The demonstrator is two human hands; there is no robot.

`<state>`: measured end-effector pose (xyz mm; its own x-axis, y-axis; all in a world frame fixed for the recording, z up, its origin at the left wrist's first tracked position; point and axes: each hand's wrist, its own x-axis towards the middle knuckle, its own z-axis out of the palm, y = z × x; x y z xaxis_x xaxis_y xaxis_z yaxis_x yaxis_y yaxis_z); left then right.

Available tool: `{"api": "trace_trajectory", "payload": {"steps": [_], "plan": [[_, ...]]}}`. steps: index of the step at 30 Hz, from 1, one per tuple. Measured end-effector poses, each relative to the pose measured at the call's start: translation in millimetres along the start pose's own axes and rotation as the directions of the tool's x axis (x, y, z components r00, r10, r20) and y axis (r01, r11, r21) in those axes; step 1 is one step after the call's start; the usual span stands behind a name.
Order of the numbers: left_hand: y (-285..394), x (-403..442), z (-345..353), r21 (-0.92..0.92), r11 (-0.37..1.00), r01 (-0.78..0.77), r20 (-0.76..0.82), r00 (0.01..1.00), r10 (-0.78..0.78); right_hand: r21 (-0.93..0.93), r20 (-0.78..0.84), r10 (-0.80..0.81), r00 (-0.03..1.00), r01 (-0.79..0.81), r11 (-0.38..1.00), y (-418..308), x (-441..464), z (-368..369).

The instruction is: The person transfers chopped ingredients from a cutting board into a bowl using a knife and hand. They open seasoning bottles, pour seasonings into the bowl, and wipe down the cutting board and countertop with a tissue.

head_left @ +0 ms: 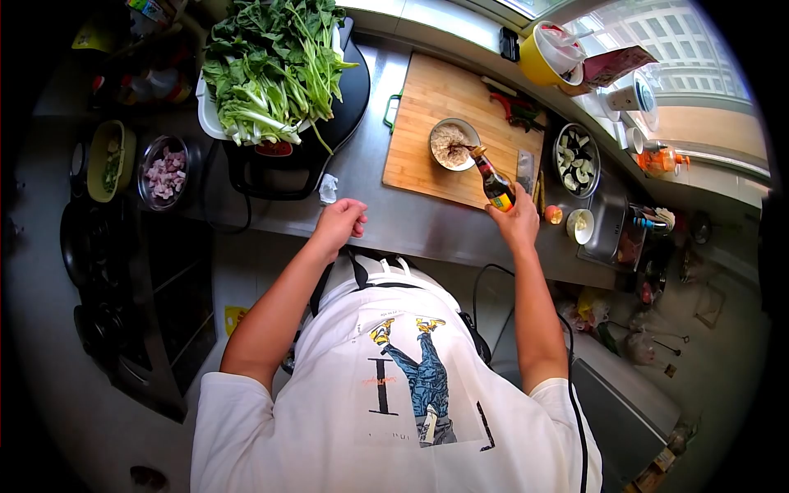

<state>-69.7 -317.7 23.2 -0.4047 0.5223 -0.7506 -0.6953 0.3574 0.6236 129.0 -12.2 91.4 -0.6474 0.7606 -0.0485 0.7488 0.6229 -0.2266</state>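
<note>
My right hand (518, 220) is closed around a dark glass sauce bottle (495, 182) with a yellow and red label. The bottle tilts left, its neck over the rim of a small bowl (444, 163). In the bowl is a pale, shredded-looking food (449, 141) with a dark brown patch near the bottle's mouth. The bowl sits on a wooden cutting board (411, 107). My left hand (343, 223) hovers by the counter's front edge, fingers curled in, with nothing visible in it. Just above it lies a crumpled white tissue (329, 189).
Leafy greens (275, 74) fill a white basin atop a black appliance (353, 99) at left. Bowls of cut meat (166, 174) and sliced vegetable (577, 160) flank the board. Knives and red-handled scissors (505, 105) lie at its back right. A sink (604, 218) is at right.
</note>
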Motion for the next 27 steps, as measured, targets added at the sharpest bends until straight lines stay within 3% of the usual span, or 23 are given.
{"api": "trace_trajectory", "payload": {"steps": [7, 9, 10, 13, 15, 20, 27], "plan": [[-1, -6, 2, 0.030, 1.000, -0.010, 0.005, 1.000, 0.010, 0.141, -0.012, 0.064, 0.998, -0.062, 0.988, 4, 0, 12], [3, -11, 7, 0.066, 0.997, -0.027, 0.009, 1.000, 0.026, 0.356, 0.004, 0.080, 0.997, -0.076, 0.931, 12, -2, 21], [7, -13, 11, 0.095, 0.995, -0.043, 0.016, 0.999, 0.041, 0.362, 0.001, 0.083, 0.997, -0.078, 0.929, 0, -5, 13], [22, -19, 26, 0.186, 0.979, -0.087, 0.038, 0.996, 0.081, 0.609, 0.153, 0.191, 0.969, -0.245, 0.755, -20, -11, 3], [33, -24, 38, 0.199, 0.974, -0.104, 0.060, 0.994, 0.094, 0.700, 0.065, 0.151, 0.986, -0.153, 0.697, -17, -12, 14], [43, -16, 61, 0.270, 0.923, -0.274, 0.212, 0.952, 0.221, 0.781, 0.047, 0.150, 0.988, -0.130, 0.611, -17, -15, 25], [70, -28, 92, 0.423, 0.790, -0.443, 0.236, 0.896, 0.376, 0.786, 0.113, 0.068, 0.991, -0.131, 0.604, -28, -23, 10]]}}
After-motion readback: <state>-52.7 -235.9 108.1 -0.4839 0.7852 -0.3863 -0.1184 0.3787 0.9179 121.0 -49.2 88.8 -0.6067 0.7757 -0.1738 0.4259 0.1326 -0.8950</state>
